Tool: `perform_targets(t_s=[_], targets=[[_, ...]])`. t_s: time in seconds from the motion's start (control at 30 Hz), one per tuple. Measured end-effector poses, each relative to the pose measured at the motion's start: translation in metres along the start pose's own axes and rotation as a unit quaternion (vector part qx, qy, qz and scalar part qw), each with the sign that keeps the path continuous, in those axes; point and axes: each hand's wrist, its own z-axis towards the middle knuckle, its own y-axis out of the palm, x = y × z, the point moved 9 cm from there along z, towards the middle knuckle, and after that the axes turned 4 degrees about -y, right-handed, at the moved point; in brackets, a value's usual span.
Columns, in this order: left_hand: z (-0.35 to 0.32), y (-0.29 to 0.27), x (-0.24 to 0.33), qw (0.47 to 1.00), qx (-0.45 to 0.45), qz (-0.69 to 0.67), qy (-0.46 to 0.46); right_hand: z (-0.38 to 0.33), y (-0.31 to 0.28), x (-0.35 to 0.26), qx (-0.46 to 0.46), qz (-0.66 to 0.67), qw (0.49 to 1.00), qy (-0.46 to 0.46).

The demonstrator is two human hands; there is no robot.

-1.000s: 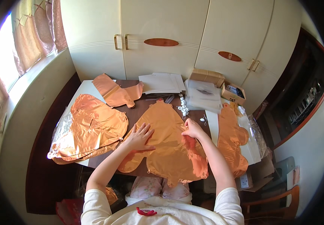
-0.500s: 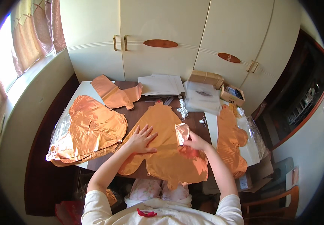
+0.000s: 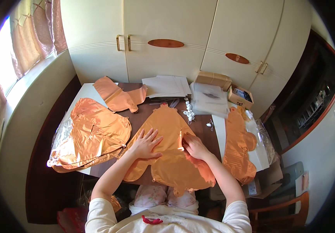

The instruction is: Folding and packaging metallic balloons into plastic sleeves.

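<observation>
A flat, uninflated orange foil balloon (image 3: 167, 120) lies spread over the middle of the table, its lower end reaching the near edge. My left hand (image 3: 147, 145) rests flat on its left part with the fingers spread. On the right side, the fingers of my right hand (image 3: 194, 146) are closed at a small folded flap of the same foil, whose shiny edge shows beside the fingertips. The fingers partly cover this flap. To the left lies a pile of flat orange foil balloons (image 3: 97, 132), with another foil piece (image 3: 121, 98) behind it.
More orange foil (image 3: 239, 149) lies at the right table end. At the back are white sheets (image 3: 165, 87), a stack of clear plastic bags (image 3: 210, 99), a small box (image 3: 240, 97) and a white string bundle (image 3: 189, 110). A wooden chair (image 3: 303, 209) stands lower right.
My right hand has moved slightly left and inward, and the lifted silvery-pink flap now lies mostly under its fingers. My left hand stays in place.
</observation>
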Motion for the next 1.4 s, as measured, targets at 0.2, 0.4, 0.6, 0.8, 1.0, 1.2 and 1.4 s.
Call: perform_targets(t_s=[0.2, 0.4, 0.6, 0.8, 1.0, 1.2, 1.4], targets=[[0.002, -0.001, 0.002, 1.000, 0.011, 0.002, 0.007, 0.002, 0.013, 0.002, -0.020, -0.083, 0.996, -0.027], [0.000, -0.001, 0.001, 1.000, 0.016, 0.009, 0.005, 0.006, 0.022, 0.010, -0.075, -0.062, 0.995, -0.022], [0.000, -0.001, 0.002, 1.000, 0.013, 0.010, 0.002, 0.020, 0.023, 0.019, -0.181, -0.076, 0.981, 0.009], [0.002, -0.004, 0.005, 1.000, 0.007, 0.009, 0.001, 0.023, 0.025, 0.032, -0.221, -0.084, 0.971, 0.028], [0.017, -0.009, 0.030, 0.999, -0.002, 0.014, 0.045, 0.029, 0.029, 0.029, -0.254, -0.108, 0.960, 0.034], [0.027, 0.009, 0.077, 0.988, -0.059, 0.051, 0.137, 0.031, 0.030, 0.033, -0.277, -0.127, 0.951, 0.055], [0.048, -0.003, 0.080, 0.993, -0.001, 0.044, 0.106, 0.036, 0.028, 0.031, -0.306, -0.177, 0.933, 0.067]])
